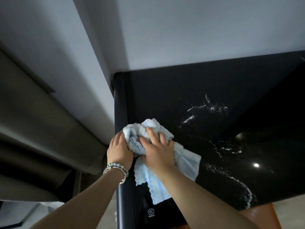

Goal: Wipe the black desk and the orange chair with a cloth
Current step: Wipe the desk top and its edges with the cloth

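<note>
Head view: a pale blue cloth (166, 176) lies on the black bench (189, 90) at its left edge, about midway along that edge. Its long axis runs from the bunched upper end at the edge down toward the near side, where a flat tail spreads out and points at the near edge. Fabric is soft, ribbed and crinkled, with a wavy hem.

Left hand (119, 150) grips the bunched end from the left, fingers curled into the folds; its wrist carries a beaded bracelet (118, 166) and a metal bangle (121, 175). Right hand (157, 152) rests on top of the cloth, fingers spread and bent into the bunch, gripping it against the surface.

Bench top is glossy black, reflecting a round ceiling light (256, 165); white powdery streaks (208, 108) are scattered across the centre and toward the right near corner. A rounded dark rail (121, 113) forms the left edge. A white printed mark (151, 211) sits near the near left corner.

An orange chair (262, 214) shows below the near edge. Grey walls meet behind the far left corner.
</note>
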A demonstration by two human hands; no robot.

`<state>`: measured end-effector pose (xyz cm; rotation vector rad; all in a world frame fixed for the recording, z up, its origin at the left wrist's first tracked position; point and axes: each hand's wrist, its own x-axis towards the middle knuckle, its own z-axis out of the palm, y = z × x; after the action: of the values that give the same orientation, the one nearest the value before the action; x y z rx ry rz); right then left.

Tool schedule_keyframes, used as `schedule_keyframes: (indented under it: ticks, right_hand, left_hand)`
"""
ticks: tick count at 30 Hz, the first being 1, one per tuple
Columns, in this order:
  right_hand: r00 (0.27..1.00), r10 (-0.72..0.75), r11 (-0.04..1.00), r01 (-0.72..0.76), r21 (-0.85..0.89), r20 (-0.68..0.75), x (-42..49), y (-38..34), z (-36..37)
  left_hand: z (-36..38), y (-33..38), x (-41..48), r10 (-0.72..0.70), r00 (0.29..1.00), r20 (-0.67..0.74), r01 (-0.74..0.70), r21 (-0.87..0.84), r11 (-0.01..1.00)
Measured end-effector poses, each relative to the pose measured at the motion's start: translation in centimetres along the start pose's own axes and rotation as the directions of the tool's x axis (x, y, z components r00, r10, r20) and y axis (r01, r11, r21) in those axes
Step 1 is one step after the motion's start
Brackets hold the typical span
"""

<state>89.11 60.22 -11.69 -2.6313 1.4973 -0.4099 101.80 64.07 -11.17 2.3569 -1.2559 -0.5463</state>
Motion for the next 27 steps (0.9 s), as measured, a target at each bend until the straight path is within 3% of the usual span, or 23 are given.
schedule_keyframes:
  ticks: [3,5,7,9,12,14,17,20,22,23,25,27]
  right_hand:
    - [0.984,0.178,0.981,-0.177,-0.084,0.007,1.1,2.9,-1.6]
    - [0.959,0.282,0.950,-0.274,-0.150,0.032,2.1,4.5,-2.6]
    - [0.939,0.333,0.935,-0.341,-0.099,-0.085,2.8,3.7,-2.9]
    - [0.947,0.287,0.955,-0.294,-0.029,-0.142,3.9,0.7,-2.5]
    - [0.993,0.115,0.993,-0.114,0.025,-0.027,5.5,-3.6,-0.6]
    - [0.997,0.055,0.998,-0.056,0.012,0.046,6.1,-3.6,0.8]
    - [0.980,0.102,0.995,-0.100,-0.020,0.171,6.8,-0.2,0.7]
    - [0.944,0.282,0.957,-0.265,-0.114,0.171,7.5,3.1,-1.2]
    - [0.917,0.377,0.924,-0.363,-0.120,0.129,7.9,3.5,-2.1]
    - [0.923,0.383,0.921,-0.379,-0.088,0.032,8.2,2.8,-2.1]
    - [0.954,0.284,0.958,-0.287,-0.020,-0.096,8.8,0.6,-1.9]
    - [0.999,0.046,0.999,-0.045,0.016,-0.009,9.4,-2.6,-0.8]
  left_hand:
    - [-0.1,-0.3,1.3,0.068,0.996,0.049,-0.070,0.042,0.997]
    - [-0.5,-0.2,2.2,0.055,0.997,0.059,-0.052,-0.046,0.998]
    - [-0.7,0.0,3.2,0.039,0.999,0.027,-0.033,-0.179,0.983]
    - [-0.8,0.2,3.9,-0.006,1.000,-0.021,-0.001,-0.316,0.949]
    - [-1.3,0.5,4.4,-0.237,0.970,-0.056,0.173,-0.527,0.832]
    - [-1.9,0.8,4.7,-0.292,0.954,-0.065,0.214,-0.531,0.820]
    - [-2.1,0.8,5.3,-0.148,0.988,-0.036,0.123,-0.389,0.913]
    - [-1.8,1.3,5.8,-0.033,0.999,0.012,0.035,-0.266,0.963]
    - [-2.0,1.7,5.8,-0.096,0.995,-0.016,0.087,-0.297,0.951]
    - [-2.2,1.8,5.9,-0.150,0.988,-0.041,0.129,-0.326,0.937]
    - [-2.6,1.8,6.1,-0.237,0.969,-0.065,0.198,-0.362,0.911]
    - [-2.9,1.5,6.6,-0.290,0.953,-0.086,0.236,-0.388,0.891]
